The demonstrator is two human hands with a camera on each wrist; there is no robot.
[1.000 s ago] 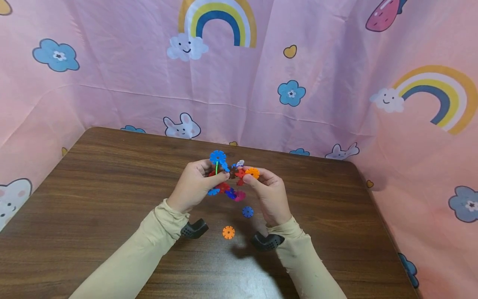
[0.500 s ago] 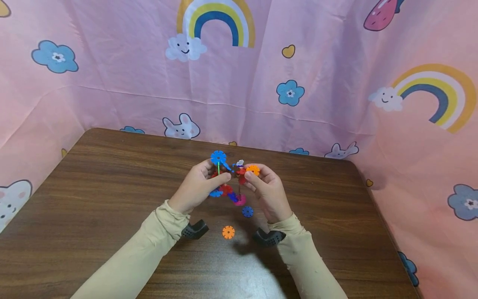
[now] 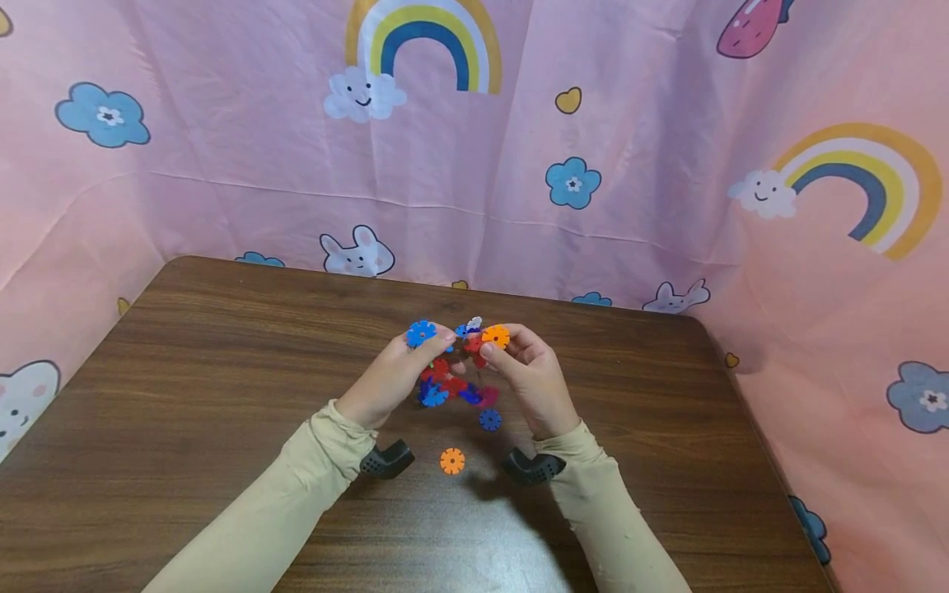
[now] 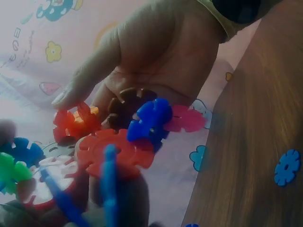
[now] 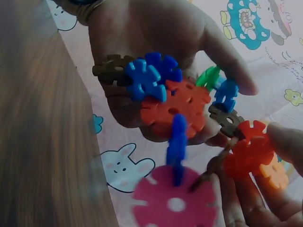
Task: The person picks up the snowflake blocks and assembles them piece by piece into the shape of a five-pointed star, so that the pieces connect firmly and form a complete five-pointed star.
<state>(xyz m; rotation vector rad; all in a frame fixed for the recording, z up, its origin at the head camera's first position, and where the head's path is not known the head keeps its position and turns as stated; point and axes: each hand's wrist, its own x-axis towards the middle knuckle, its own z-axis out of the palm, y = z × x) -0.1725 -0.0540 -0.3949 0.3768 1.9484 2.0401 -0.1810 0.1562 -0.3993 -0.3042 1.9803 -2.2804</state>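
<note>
Both hands hold one linked build of notched plastic discs above the table. In the head view my left hand (image 3: 389, 375) grips its left end, thumb lying across near a blue disc (image 3: 420, 333). My right hand (image 3: 537, 387) pinches the right end by an orange disc (image 3: 496, 337) and red discs (image 3: 475, 344). Red, dark blue and magenta discs (image 3: 487, 398) hang between the hands. In the right wrist view, a large red disc (image 5: 176, 109) lies before the left hand's fingers, and a pink disc (image 5: 175, 201) is closest to the camera. Some fingertips are hidden by discs.
A loose blue disc (image 3: 490, 420) and a loose orange disc (image 3: 452, 461) lie flat on the brown wooden table (image 3: 222, 461), just below the hands. A pink patterned curtain (image 3: 474, 165) closes off the back and sides.
The build's left end has turned: its upper blue disc has come down and left, and the lower blue disc sits lower. The left thumb has shifted up slightly. The right hand keeps its grip.
</note>
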